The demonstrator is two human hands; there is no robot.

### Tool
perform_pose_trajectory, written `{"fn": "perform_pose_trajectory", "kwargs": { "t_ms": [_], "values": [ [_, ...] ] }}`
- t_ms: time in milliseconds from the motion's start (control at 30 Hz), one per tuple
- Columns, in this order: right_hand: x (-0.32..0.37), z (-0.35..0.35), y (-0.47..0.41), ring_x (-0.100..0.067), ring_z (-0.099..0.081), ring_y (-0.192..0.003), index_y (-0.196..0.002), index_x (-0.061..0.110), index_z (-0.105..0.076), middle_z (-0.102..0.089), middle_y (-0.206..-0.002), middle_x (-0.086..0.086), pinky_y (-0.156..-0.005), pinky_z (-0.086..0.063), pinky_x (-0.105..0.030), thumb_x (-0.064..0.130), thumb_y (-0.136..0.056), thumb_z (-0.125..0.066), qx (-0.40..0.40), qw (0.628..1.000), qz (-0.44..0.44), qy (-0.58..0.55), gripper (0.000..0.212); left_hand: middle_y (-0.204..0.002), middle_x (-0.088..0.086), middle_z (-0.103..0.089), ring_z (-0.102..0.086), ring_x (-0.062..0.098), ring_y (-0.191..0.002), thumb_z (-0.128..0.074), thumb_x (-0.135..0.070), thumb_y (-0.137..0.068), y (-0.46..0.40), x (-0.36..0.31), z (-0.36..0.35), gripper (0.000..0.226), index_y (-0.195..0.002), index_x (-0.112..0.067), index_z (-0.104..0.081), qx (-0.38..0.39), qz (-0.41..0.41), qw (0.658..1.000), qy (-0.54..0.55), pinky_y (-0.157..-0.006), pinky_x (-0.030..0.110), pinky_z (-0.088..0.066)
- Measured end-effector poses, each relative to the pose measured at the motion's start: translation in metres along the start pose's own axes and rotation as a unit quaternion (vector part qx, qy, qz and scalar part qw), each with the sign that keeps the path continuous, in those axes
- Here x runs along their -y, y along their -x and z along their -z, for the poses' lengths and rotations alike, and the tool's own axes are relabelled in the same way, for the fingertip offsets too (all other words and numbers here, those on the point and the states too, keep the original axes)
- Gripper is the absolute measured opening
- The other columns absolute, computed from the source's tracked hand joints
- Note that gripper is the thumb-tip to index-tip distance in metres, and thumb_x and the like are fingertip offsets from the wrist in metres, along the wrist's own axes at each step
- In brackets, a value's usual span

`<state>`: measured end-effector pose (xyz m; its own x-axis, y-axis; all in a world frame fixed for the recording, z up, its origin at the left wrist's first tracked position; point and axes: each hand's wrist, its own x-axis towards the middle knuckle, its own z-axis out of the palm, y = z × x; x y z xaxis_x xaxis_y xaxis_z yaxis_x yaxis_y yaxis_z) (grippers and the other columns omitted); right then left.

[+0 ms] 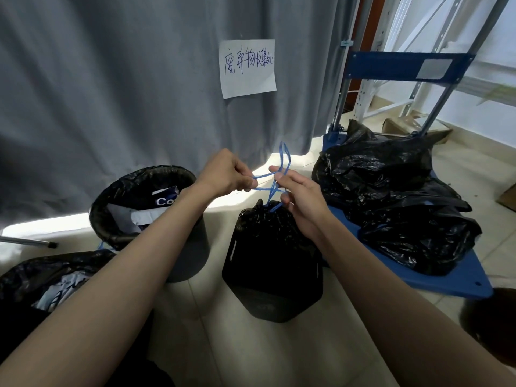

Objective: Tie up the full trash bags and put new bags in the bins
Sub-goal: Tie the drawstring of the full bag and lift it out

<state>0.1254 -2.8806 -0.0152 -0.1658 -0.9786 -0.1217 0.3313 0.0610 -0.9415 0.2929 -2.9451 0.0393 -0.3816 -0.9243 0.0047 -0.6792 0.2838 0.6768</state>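
Knot-tying time at centre frame: the left hand [226,174] pinches one blue drawstring [272,188] loop, the right hand [296,194] grips the other, strands crossed just above the cinched black bag [268,219] sitting in its dark bin [272,275]. Next, I'd say: thread one loop through and pull snug. The round bin [192,247] at left, still full, awaits tying.

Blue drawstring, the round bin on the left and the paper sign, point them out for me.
Blue drawstring [284,155]: head view, on its upper loop.
Round bin [192,247]: head view, on its grey outer wall.
Paper sign [247,69]: head view, on the sheet's middle.
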Motion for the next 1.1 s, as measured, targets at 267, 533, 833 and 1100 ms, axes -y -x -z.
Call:
{"fn": "perform_pose_trajectory", "kwargs": {
  "t_ms": [267,533,833,1100],
  "values": [
    [-0.002,0.006,-0.002,-0.011,-0.058,-0.064,-0.106,0.010,-0.070,-0.062,-0.092,0.001,-0.060,-0.040,-0.021,0.015,-0.097,-0.057,-0.006,0.999,-0.009,-0.052,0.017,-0.067,0.009,-0.070,-0.057,0.008,-0.051,-0.073,-0.009,-0.083,0.001,0.005,0.007,0.014,-0.070,-0.010,-0.071,-0.013,0.069,0.997,0.023,-0.049,0.017,-0.042],
    [-0.006,0.004,-0.004,-0.015,-0.068,-0.073,-0.103,0.000,-0.066,-0.067,-0.099,-0.009,-0.068,-0.055,-0.018,0.007,-0.099,-0.053,-0.043,0.997,0.000,-0.058,0.016,-0.086,0.012,-0.071,-0.062,0.023,-0.071,-0.066,-0.006,-0.084,-0.006,0.012,0.018,0.011,-0.076,-0.011,-0.061,0.012,0.130,0.985,-0.114,-0.059,0.027,-0.046],
    [-0.005,-0.002,-0.001,-0.017,-0.060,-0.066,-0.104,-0.004,-0.067,-0.066,-0.086,-0.014,-0.068,-0.055,-0.023,0.005,-0.098,-0.053,-0.004,1.000,0.021,0.014,0.018,-0.089,-0.008,-0.073,-0.053,-0.014,-0.058,-0.085,-0.026,-0.071,-0.003,-0.015,-0.020,0.037,-0.103,-0.023,-0.068,0.087,-0.104,0.985,-0.108,-0.055,0.006,-0.035],
    [0.000,0.004,0.006,-0.009,-0.065,-0.059,-0.093,0.011,-0.072,-0.067,-0.081,-0.003,-0.051,-0.045,-0.015,0.011,-0.097,-0.056,-0.004,0.997,0.023,0.067,0.016,-0.060,0.002,-0.071,-0.059,0.003,-0.052,-0.089,-0.019,-0.066,-0.004,0.000,-0.026,0.015,-0.068,-0.014,-0.075,0.080,-0.070,0.994,0.018,-0.053,0.011,-0.041]
  ]
}}
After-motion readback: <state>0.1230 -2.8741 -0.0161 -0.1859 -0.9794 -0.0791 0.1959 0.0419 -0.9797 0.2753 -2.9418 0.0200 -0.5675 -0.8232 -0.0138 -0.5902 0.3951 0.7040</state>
